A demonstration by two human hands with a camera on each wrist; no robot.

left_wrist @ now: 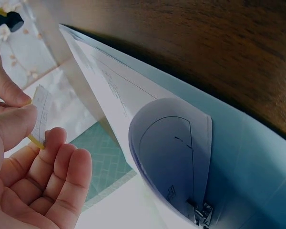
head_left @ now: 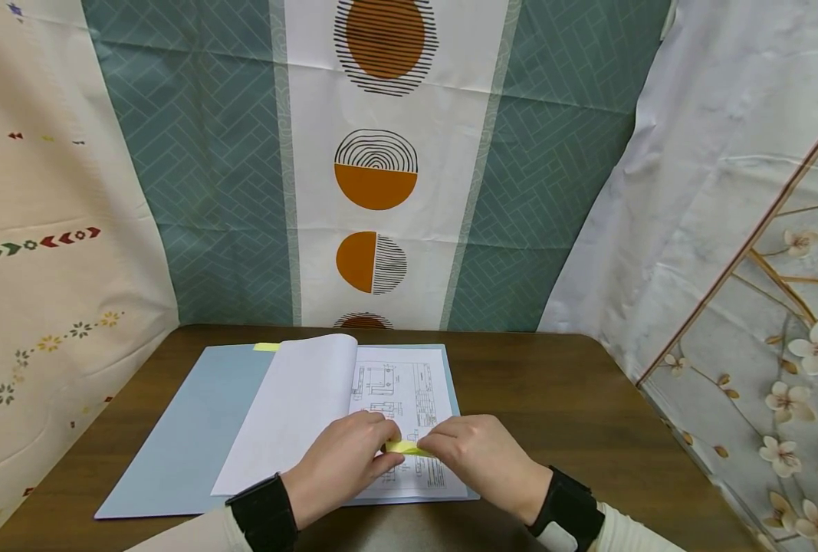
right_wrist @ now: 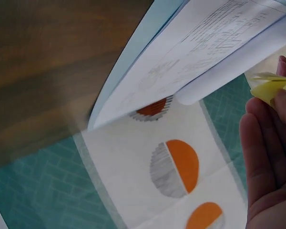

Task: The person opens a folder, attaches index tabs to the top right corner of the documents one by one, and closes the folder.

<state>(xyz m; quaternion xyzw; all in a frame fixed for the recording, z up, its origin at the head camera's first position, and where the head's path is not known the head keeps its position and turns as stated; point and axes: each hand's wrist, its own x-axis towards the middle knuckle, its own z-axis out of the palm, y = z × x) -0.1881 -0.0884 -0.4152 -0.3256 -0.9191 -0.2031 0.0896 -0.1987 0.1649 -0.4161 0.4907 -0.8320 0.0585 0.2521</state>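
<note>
A small pad of yellow sticky notes [head_left: 407, 448] is held between both hands, above a printed page. My left hand [head_left: 349, 456] pinches its left end between thumb and fingers. At the other end my right hand [head_left: 481, 452] pinches it too. In the right wrist view several thin layers of the sticky notes [right_wrist: 269, 89] stand apart at the edge. The left wrist view shows a pale, lined face of the pad [left_wrist: 41, 112]. Below the hands lies an open light blue folder [head_left: 167, 437] holding printed drawings [head_left: 418, 383], with one white sheet [head_left: 298, 414] curled over to the left.
A yellow strip [head_left: 267, 346] sticks out at the folder's top edge. A metal clip [left_wrist: 200, 213] grips the sheets near the fold. The brown wooden table [head_left: 540, 383] extends right of the folder, with patterned cloths [head_left: 388, 192] hanging behind and at the sides.
</note>
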